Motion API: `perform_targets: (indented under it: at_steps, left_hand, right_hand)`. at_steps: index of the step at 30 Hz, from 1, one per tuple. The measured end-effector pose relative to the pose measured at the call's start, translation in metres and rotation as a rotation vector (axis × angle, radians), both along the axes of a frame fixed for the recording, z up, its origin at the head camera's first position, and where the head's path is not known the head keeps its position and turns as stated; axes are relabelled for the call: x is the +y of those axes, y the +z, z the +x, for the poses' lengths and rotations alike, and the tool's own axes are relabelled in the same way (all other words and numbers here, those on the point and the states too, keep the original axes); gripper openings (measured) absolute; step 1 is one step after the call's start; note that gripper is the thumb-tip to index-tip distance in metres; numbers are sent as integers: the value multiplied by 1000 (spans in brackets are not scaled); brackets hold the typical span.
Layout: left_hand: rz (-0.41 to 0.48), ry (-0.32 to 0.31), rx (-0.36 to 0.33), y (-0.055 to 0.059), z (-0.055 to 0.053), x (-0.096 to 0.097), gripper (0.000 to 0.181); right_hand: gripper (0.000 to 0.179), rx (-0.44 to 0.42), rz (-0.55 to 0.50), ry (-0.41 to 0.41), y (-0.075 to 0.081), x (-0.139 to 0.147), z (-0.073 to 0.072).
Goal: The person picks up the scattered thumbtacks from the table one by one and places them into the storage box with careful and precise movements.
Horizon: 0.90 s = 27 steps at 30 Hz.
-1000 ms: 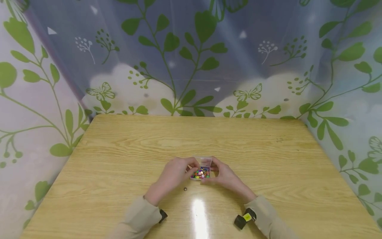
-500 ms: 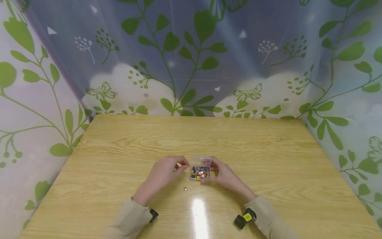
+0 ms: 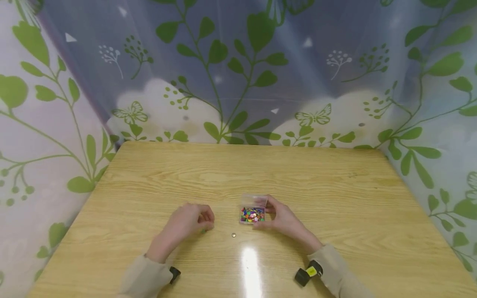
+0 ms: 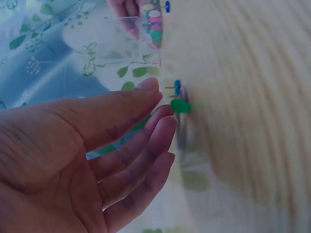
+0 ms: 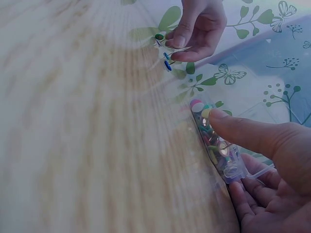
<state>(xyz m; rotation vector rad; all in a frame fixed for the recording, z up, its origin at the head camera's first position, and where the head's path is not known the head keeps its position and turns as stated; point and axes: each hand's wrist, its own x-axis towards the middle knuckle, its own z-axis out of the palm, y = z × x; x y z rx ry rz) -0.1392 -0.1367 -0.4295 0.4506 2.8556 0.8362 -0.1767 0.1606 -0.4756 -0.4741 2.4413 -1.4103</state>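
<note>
My right hand [image 3: 280,217] holds a small clear box [image 3: 240,216] of colourful flat-headed thumbtacks [image 3: 251,214] upright on the table, its lid raised. In the right wrist view, that thumb rests on the near corner over a pale yellow tack [image 5: 206,113]. Left of the box, my left hand [image 4: 53,150] is low at the tabletop, fingers loosely bent. Thumb and index tips stand slightly apart, right beside a green thumbtack [image 4: 180,105] and a blue thumbtack [image 4: 177,86]. The head view mostly hides these tacks beneath the hand. One shiny thumbtack [image 3: 233,235] lies between the hands.
The wooden table [image 3: 316,178] runs back to a leaf-patterned curtain [image 3: 238,82], with more curtain at both sides. A black wrist device [image 3: 308,273] sits at the right sleeve, another [image 3: 174,275] at the left. Light glares on the wood near the front.
My left hand has moved from inside the box leftward and toward me, down to the table. A green tack now shows beneath it. The right hand and box have stayed put.
</note>
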Motion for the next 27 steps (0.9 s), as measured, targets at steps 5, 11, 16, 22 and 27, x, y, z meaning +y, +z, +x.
perform_targets:
  at_steps: [5, 11, 16, 22, 27]
  left_hand:
    - [-35, 21, 2, -6, 1, 4, 16]
    - [-21, 31, 63, -8, 0, 4, 15]
    - [-13, 51, 152, -6, -4, 8, 13]
    - [6, 29, 187, -1, -11, 24, 14]
    - [18, -19, 153, 4, -15, 42, 10]
  right_hand:
    - [74, -26, -17, 6, -1, 0, 0]
    - [73, -33, -12, -4, -2, 0, 1]
    - [72, -34, -6, -10, -2, 1, 1]
    - [72, -34, 1, -20, -1, 2, 0]
    - [70, -16, -4, -4, -2, 2, -1]
